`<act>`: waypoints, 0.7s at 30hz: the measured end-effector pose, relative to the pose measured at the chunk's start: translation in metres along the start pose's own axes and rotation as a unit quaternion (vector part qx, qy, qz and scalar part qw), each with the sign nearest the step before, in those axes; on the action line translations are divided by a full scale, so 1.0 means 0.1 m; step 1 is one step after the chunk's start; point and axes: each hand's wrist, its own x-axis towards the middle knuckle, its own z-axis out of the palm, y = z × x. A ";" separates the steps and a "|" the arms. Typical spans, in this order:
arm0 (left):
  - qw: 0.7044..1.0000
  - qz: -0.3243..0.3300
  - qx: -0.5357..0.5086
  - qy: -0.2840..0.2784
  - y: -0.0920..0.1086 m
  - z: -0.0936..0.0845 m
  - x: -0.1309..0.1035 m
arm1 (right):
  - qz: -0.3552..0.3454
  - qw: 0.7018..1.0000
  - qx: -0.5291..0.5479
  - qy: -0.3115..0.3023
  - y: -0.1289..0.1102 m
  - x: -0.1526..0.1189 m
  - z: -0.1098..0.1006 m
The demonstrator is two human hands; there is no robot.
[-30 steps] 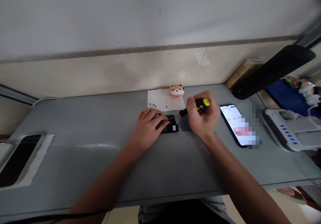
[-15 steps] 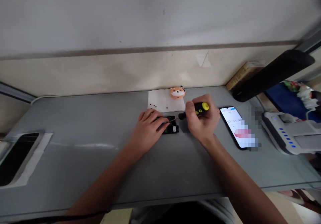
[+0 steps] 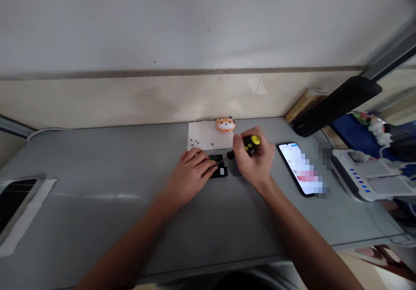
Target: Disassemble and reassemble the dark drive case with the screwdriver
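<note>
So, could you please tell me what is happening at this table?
A person has both hands at a small dark device on the grey table. The right hand grips a black and yellow screwdriver, its shaft pointing toward the device. The left hand covers the device's left part, fingertips near the tool's tip; whether the tip touches is unclear. Behind them, small dark pieces and an orange case lie on white paper.

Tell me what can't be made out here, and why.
Black device: left part covered by the left hand, head view.
Screwdriver: tip too small and blurred, head view.
Lit phone: part of the screen pixelated, head view.
Dark specks on the paper: too small to identify, head view.
Dark-screened object: cut off by the left edge, head view.
</note>
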 end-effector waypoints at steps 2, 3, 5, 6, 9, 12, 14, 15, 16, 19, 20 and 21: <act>1.000 -0.009 -0.010 -0.014 -0.03 -0.02 0.00 | 0.009 1.000 0.001 -0.002 0.01 0.00 0.00; 1.000 -0.013 -0.015 -0.020 -0.05 -0.02 0.00 | 0.014 1.000 0.000 -0.002 0.01 0.01 0.00; 0.999 -0.015 -0.026 -0.041 -0.10 -0.03 -0.01 | 0.017 1.000 -0.005 -0.003 0.03 0.01 0.00; 0.998 -0.013 -0.033 -0.055 -0.12 -0.02 -0.01 | 0.015 1.000 -0.009 -0.005 0.04 0.00 0.00; 0.994 -0.004 -0.053 -0.094 -0.15 0.01 -0.01 | 0.008 1.000 -0.019 -0.011 0.07 0.00 0.01; 0.991 -0.010 -0.068 -0.116 -0.15 0.04 -0.01 | 0.012 1.000 -0.022 -0.011 0.09 0.00 0.02; 0.989 -0.019 -0.078 -0.122 -0.14 0.05 0.00 | 0.018 1.000 -0.024 -0.007 0.10 -0.01 0.03; 0.989 -0.022 -0.082 -0.122 -0.14 0.06 0.00 | 0.021 0.999 -0.026 -0.006 0.10 0.00 0.03; 0.989 -0.025 -0.083 -0.121 -0.14 0.06 0.01 | 0.022 0.999 -0.026 -0.005 0.09 0.00 0.03; 0.989 -0.028 -0.084 -0.115 -0.14 0.09 0.00 | 0.023 1.000 -0.017 0.000 0.08 0.00 0.03; 0.990 -0.029 -0.084 -0.113 -0.14 0.09 0.00 | 0.023 1.000 -0.013 0.002 0.07 0.00 0.03; 0.989 -0.030 -0.086 -0.112 -0.14 0.10 0.00 | 0.023 1.000 -0.009 0.003 0.07 0.00 0.03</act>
